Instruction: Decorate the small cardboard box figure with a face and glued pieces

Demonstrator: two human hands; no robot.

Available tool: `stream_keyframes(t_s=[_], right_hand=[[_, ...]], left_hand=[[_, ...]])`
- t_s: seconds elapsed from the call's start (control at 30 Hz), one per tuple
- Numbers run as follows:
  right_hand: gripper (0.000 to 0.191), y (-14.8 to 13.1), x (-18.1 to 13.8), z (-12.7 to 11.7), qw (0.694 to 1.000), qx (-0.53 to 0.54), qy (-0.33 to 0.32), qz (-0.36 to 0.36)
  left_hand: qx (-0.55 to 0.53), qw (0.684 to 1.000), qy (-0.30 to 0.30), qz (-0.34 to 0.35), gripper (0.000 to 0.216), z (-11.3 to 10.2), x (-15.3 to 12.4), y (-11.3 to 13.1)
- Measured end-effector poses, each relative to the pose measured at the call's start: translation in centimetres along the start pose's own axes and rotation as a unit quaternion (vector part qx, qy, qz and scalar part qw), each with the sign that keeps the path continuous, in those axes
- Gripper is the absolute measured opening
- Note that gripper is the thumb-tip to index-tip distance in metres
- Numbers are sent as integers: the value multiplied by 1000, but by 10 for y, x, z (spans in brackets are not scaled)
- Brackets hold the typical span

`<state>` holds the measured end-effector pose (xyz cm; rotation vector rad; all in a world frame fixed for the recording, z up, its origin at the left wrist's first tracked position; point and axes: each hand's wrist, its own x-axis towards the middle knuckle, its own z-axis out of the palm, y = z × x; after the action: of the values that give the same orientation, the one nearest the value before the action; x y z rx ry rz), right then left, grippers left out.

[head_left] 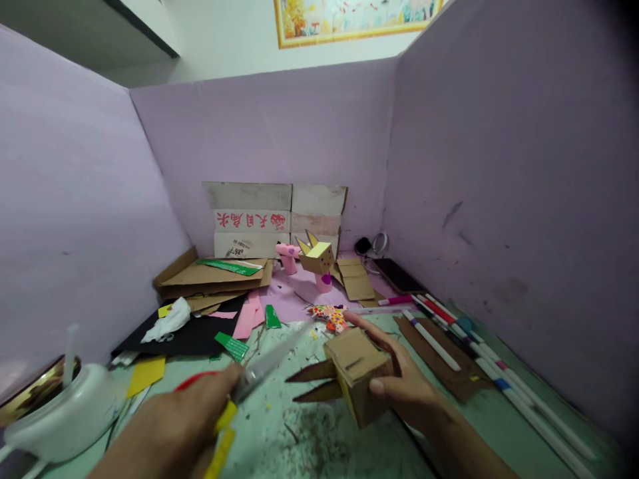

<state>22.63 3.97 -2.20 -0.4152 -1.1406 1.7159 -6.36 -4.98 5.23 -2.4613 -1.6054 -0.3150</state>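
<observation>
My left hand (174, 426) is closed round a pair of scissors (267, 359), whose blurred blades point up and to the right; red and yellow handle parts show about the fingers. In my right hand (407, 386) is a small cardboard box (359, 359), gripped between thumb and fingers. Two long pointed cardboard pieces stick out from its left side, towards the blades but apart from them. Behind, a similar cardboard head with pointed ears (318, 256) sits on a pink tube (323, 283). A colourful patterned piece (329, 314) lies just beyond my right fingertips.
Folded cardboard (214, 276), black sheet (150, 339), white tissue (170, 320) and pink scraps (249, 316) lie at left. A white pot-like vessel (74, 412) stands front left. Several marker pens (434, 340) and a phone (398, 275) lie along the right wall. Lilac panels enclose the table.
</observation>
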Motion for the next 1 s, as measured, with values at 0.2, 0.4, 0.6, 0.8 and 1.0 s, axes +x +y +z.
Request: stream_keyframes(t_s=[0.2, 0.4, 0.6, 0.8, 1.0], right_hand=[[66, 10, 6, 1, 993, 49, 111, -10], [65, 17, 7, 2, 987, 52, 149, -15], [64, 20, 9, 11, 992, 28, 123, 7], [64, 28, 10, 21, 995, 41, 85, 33], [70, 41, 10, 18, 997, 33, 33, 69]], left_hand=[[71, 956, -179, -221, 31, 0, 34, -27], [23, 955, -214, -204, 42, 52, 31, -39], [2, 959, -199, -201, 42, 53, 33, -50], [-202, 939, -68, -269, 60, 44, 48, 0], [-618, 775, -26, -126, 71, 74, 77, 58]])
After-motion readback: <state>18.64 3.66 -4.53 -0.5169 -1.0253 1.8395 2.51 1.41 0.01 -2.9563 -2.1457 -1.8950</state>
